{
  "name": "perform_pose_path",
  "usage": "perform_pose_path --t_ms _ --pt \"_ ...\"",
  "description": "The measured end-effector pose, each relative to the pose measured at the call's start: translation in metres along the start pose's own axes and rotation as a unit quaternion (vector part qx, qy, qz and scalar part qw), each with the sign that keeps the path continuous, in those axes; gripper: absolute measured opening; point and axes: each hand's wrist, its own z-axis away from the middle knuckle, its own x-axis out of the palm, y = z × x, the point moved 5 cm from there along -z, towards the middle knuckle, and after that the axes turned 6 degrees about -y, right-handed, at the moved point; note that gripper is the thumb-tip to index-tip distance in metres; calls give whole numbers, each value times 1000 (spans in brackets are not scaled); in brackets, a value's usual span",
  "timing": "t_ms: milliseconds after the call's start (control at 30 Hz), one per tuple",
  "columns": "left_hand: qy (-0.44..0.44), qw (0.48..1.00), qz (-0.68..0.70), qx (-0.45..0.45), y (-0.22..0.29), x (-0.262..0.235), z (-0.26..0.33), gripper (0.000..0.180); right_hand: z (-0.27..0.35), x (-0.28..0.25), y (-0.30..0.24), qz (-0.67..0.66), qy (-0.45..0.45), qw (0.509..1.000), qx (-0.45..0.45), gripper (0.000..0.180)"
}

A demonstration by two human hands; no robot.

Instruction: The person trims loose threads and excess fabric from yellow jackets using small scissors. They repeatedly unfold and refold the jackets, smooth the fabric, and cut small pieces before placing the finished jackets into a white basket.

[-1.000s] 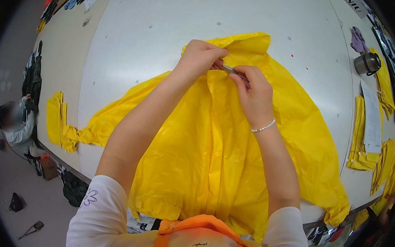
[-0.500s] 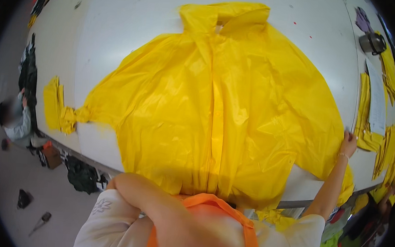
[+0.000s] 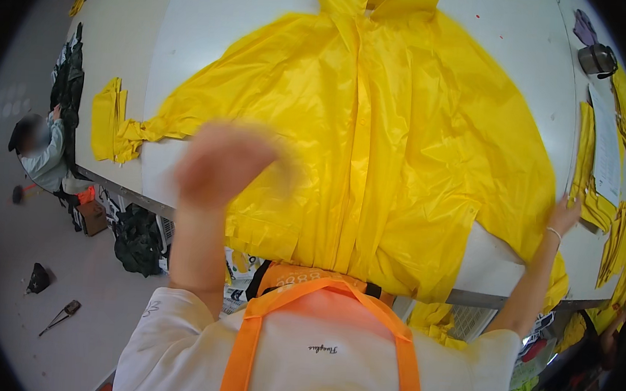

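A yellow raincoat lies spread on the white table, collar at the far side and hem at the near edge, its front placket running down the middle. My left hand is raised over the coat's left side; motion blur smears its fingers. At the coat's right edge, beside the sleeve, is my right hand. Its fingers look closed, and what they hold, if anything, is too small to make out. The left sleeve's gathered cuff rests against a folded yellow piece.
Folded yellow pieces and a white paper sheet lie along the right side. Beyond them stands a metal pot near a purple cloth. On the left, another person handles dark garments. A brown box sits below.
My left arm, folded across my chest before, has swung up and out over the coat. My right hand stays by the right sleeve. The whole view has shifted, showing the coat higher.
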Motion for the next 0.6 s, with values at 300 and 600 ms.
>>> perform_pose_path --t_ms 300,600 --pt "367 808 -355 -293 -189 -130 24 20 181 -32 -467 -393 -318 844 -180 27" --pt "398 876 -153 -226 -165 -111 17 17 198 -24 -470 -589 -403 688 134 18"
